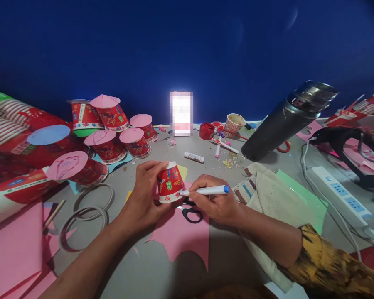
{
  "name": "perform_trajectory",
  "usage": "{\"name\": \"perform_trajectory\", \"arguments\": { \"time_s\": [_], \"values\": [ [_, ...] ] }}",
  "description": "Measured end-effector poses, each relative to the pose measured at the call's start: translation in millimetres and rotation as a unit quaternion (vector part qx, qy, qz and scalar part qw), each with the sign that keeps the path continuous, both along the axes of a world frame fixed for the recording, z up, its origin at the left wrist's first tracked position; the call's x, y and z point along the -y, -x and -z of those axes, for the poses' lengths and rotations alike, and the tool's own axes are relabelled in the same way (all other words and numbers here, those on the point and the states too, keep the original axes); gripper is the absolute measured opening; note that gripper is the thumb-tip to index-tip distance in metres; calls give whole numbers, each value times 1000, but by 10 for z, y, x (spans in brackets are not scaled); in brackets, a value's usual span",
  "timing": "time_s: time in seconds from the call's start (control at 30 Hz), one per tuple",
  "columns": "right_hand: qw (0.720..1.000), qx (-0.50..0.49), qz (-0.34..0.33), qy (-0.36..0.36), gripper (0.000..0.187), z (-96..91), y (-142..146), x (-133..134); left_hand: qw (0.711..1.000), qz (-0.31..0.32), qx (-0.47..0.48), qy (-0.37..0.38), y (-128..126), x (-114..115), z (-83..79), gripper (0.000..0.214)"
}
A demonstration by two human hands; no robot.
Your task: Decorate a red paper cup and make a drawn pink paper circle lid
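Upside down over the table, a red printed paper cup [170, 185] is gripped by my left hand [148, 187], fingers on its base and thumb by the rim. My right hand [213, 201] pinches a white marker [210, 190] with a blue end; its tip meets the cup's white band near the rim. Below the hands lie scissors [192, 215] with black handles, partly hidden, on a cut sheet of pink paper [183, 236]. Just beyond the cup rests a white glue stick or tube [193, 157].
Several red cups topped with paper discs [106, 145] stand at left, near two tape rings [84, 224]. A lit screen [181, 114] stands at the back. Right are a black thermos [286, 120], a cloth [262, 199], green paper [302, 199] and a power strip [339, 199].
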State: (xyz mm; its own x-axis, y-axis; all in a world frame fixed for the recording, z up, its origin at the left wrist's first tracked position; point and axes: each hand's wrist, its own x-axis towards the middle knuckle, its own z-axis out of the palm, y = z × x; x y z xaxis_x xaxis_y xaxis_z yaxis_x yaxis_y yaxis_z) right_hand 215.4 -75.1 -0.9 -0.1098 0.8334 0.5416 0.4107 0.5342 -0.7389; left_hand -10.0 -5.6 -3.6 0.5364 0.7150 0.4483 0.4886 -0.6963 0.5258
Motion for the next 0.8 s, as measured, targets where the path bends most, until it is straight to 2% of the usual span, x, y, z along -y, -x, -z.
{"name": "perform_trajectory", "arguments": {
  "time_s": [0.33,0.8],
  "values": [
    [999,-21,9,30,12,-65,-7,14,1000,-6,-3,4,-7,17,-12,82],
    [1000,-2,-7,2,14,-24,12,8,1000,21,7,1,-22,10,-31,80]
  ]
}}
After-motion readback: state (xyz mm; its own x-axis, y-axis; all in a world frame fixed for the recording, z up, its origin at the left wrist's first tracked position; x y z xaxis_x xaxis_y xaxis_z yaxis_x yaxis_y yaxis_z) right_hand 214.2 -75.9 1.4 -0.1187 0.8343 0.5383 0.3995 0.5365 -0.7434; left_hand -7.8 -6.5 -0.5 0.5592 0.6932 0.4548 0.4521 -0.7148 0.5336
